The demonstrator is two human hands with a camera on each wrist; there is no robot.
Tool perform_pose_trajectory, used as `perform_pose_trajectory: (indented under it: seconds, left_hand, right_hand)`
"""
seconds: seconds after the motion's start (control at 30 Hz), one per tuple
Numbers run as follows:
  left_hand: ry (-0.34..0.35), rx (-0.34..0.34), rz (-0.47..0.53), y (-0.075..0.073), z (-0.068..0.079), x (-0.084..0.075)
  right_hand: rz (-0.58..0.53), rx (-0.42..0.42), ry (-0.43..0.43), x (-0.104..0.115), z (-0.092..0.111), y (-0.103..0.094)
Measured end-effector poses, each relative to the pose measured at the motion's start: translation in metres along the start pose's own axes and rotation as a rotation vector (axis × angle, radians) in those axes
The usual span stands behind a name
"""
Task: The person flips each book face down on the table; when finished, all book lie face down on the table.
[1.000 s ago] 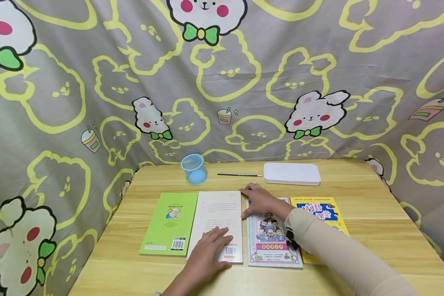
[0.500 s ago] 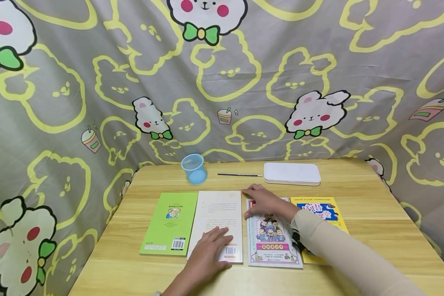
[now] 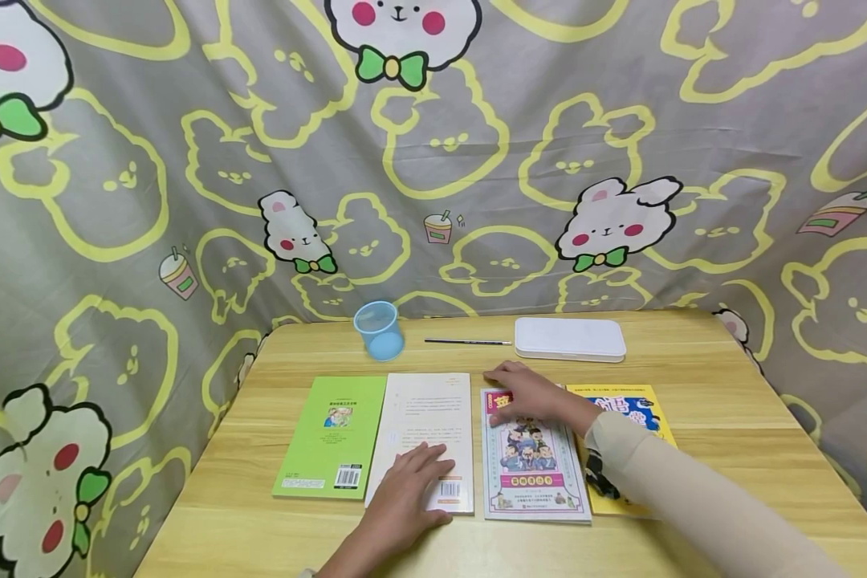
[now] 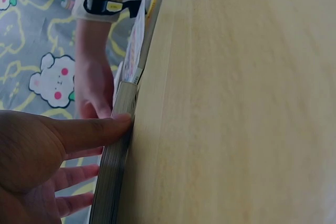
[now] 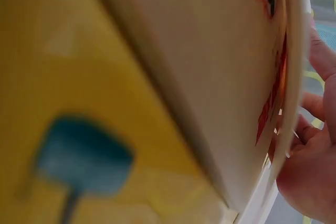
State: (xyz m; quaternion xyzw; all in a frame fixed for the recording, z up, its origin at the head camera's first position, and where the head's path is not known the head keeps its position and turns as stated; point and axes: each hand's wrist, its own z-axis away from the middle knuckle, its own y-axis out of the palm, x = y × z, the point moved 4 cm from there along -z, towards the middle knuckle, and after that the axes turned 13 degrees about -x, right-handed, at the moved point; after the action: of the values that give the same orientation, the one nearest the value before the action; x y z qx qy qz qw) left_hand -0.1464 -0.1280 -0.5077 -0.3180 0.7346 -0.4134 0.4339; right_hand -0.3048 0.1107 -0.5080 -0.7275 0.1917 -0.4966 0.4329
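My left hand (image 3: 408,490) lies over the lower part of a white book (image 3: 429,425) with a printed back. In the left wrist view its thumb (image 4: 105,129) touches the book's page edge, the other fingers reaching out straight. My right hand (image 3: 523,393) rests over the top of a purple-bordered comic book (image 3: 531,482), thumb and forefinger spread near its upper left corner. Part of that cover is hidden beneath the hand. In the right wrist view, a pale curved sheet with red marks (image 5: 270,103) rises beside my right hand (image 5: 310,145).
A green book (image 3: 332,437) lies left of the white one. The yellow book (image 3: 657,409) at right is partly under my right forearm. Behind stand a blue mesh cup (image 3: 381,331), a pencil (image 3: 466,341) and a white case (image 3: 569,339). A patterned curtain (image 3: 433,160) hangs behind the table.
My right hand has slid rightward, away from the white book's right edge and over the comic book's top. The left hand and the books look unmoved.
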Motion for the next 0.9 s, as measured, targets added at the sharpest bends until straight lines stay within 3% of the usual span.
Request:
perform_pose_trajectory:
  seconds: [0.37,0.9]
  left_hand:
    - [-0.02,0.015,-0.001,0.002,0.0,0.002]
    - [-0.01,0.006,0.005,-0.001,0.0,0.0]
  right_hand:
    - [0.034,0.013,-0.051,-0.01,0.012,-0.014]
    - [0.002,-0.001,-0.03,-0.036,0.035,-0.035]
